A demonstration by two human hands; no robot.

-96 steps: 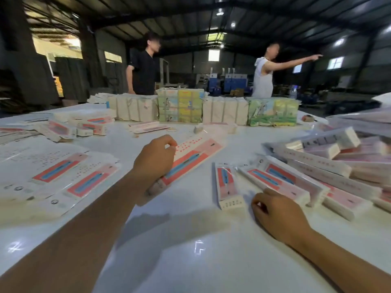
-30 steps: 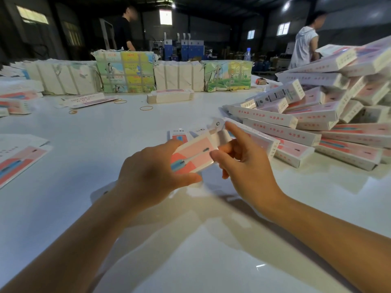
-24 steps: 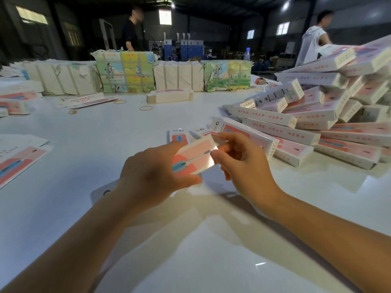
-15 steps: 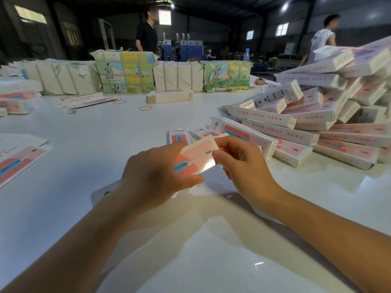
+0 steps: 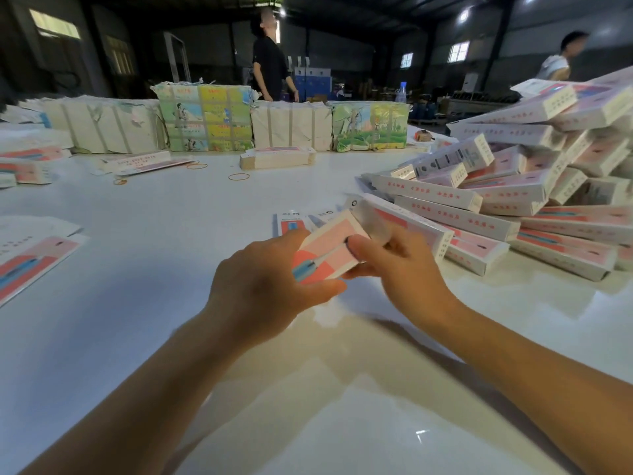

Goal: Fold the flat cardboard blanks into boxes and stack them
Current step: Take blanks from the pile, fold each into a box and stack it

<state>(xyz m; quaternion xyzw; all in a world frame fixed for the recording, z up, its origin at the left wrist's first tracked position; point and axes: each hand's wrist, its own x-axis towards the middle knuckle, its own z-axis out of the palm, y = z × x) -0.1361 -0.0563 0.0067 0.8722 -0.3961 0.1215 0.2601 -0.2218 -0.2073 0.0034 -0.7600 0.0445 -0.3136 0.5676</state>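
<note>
Head view: left hand (image 5: 263,279) and right hand (image 5: 400,269) both grip one pink box (image 5: 327,250) above the white table (image 5: 144,255) — its far end flap looks blurred, perhaps mid-fold. Folded boxes (image 5: 513,186) lie heaped at two o'clock; flat blanks (image 5: 30,258) at nine.

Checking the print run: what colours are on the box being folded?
Head view: the box face is pink and coral red, with a blue-and-white item pictured.

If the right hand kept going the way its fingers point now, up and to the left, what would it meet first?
The pink box it already pinches, with the left hand gripping the box's other end just beyond. Depth is hard to judge, but nothing else seems to lie between them.
</note>
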